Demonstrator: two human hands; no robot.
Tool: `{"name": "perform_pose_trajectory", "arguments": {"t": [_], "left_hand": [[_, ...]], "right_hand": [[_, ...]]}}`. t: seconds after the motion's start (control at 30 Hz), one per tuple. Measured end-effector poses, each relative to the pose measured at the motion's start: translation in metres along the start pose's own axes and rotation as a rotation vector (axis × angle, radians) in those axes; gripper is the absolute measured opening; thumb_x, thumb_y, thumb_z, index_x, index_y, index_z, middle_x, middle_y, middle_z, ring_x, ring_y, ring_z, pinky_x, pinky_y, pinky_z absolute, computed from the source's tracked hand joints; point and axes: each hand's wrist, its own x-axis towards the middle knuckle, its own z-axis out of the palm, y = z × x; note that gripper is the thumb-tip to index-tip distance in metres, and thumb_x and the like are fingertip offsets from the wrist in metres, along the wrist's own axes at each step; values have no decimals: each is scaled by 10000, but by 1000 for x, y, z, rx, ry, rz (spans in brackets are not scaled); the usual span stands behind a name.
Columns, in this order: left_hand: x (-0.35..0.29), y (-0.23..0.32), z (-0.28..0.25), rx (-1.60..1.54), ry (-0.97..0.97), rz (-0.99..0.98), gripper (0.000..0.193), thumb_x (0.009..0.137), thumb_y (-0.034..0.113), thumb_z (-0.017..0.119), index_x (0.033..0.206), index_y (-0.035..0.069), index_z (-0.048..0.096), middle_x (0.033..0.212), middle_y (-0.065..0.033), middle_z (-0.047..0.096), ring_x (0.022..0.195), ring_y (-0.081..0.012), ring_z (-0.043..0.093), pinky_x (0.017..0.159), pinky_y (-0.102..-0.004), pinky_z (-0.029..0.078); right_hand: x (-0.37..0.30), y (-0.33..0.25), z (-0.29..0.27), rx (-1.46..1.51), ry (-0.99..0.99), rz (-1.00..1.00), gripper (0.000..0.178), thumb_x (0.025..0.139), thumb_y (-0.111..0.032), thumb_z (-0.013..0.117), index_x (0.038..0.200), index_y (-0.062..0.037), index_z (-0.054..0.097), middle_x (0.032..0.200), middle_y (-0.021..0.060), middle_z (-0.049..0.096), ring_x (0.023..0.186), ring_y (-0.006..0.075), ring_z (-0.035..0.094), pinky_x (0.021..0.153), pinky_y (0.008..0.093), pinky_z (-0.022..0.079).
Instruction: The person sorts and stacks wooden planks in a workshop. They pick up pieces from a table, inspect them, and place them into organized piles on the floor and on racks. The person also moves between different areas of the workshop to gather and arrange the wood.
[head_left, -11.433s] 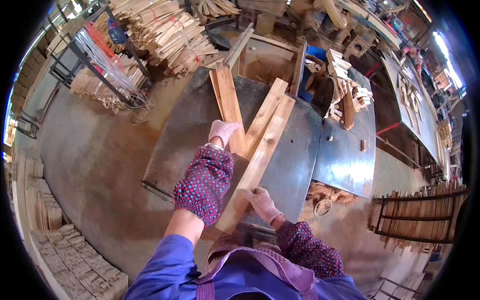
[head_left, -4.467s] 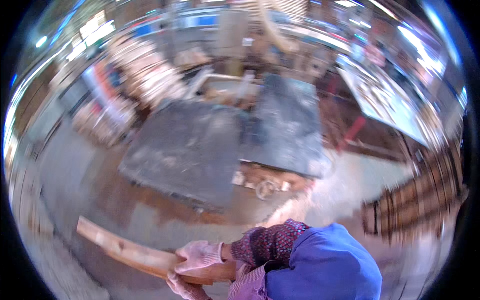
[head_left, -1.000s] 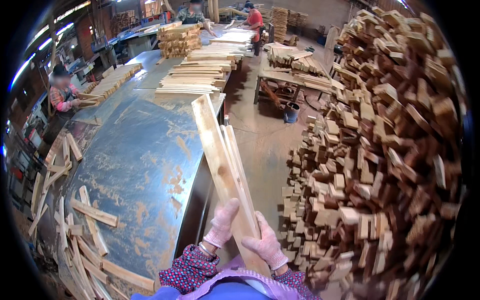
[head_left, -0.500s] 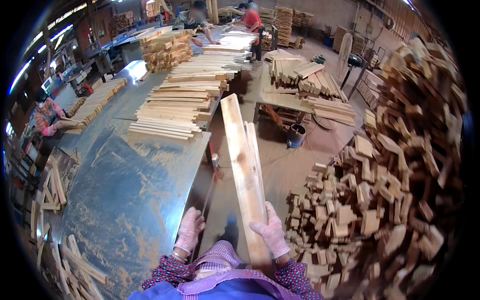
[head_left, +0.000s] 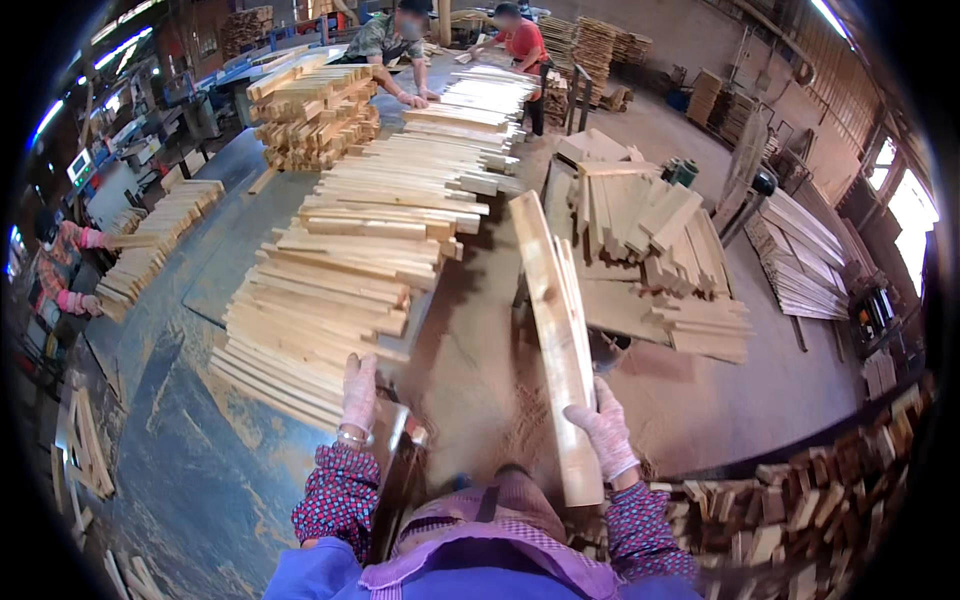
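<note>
In a pale glove, my right hand (head_left: pixel 606 430) grips a few long wooden boards (head_left: pixel 556 325) near their lower end. They stand tilted upright over the floor, the widest one in front and thinner ones behind it. My left hand (head_left: pixel 359 395), also gloved, is stretched out at the near right end of a long row of wooden strips (head_left: pixel 300 300). Its fingers point away from me and it holds nothing I can see; whether it touches the strips I cannot tell. The strips lie side by side on a metal-topped table (head_left: pixel 200 460).
A stack of wood (head_left: pixel 315 115) stands on the table's far part. Boards lie on a lower table (head_left: pixel 620 305) at right. Wood offcuts (head_left: pixel 790 510) are heaped at lower right. Co-workers are at the far end (head_left: pixel 395 50), (head_left: pixel 522 50) and left (head_left: pixel 65 260).
I have moved forward along the table, so the strips are nearer. My left hand has gone from beside the table edge to the strips, its fingers straightening. My right hand still holds the boards.
</note>
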Motion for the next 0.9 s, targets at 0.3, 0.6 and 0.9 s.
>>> {"name": "perform_pose_trajectory", "arguments": {"t": [0.3, 0.6, 0.9], "left_hand": [[166, 50, 51, 222, 211, 30, 919, 894, 476, 601, 1488, -95, 194, 1314, -272, 513, 1095, -348, 572, 893, -401, 489], [281, 130, 166, 799, 636, -332, 902, 827, 587, 581, 1415, -48, 329, 1438, -243, 386, 1287, -490, 352, 1090, -565, 275], [315, 125, 202, 1147, 672, -654, 795, 951, 460, 477, 1537, 17, 173, 1593, -138, 233, 1426, -468, 179, 1172, -532, 133]], "right_hand": [[233, -49, -27, -390, 118, -45, 909, 707, -332, 786, 1435, 46, 394, 1288, 185, 601, 1165, 256, 588, 1011, 332, 424], [519, -96, 2, -644, 107, -89, 899, 713, -294, 783, 1451, 26, 381, 1331, 184, 575, 1208, 274, 565, 1051, 333, 394], [795, -121, 76, -668, -177, -124, 914, 656, -290, 816, 1421, -37, 386, 1159, 229, 635, 1082, 315, 627, 917, 389, 483]]}}
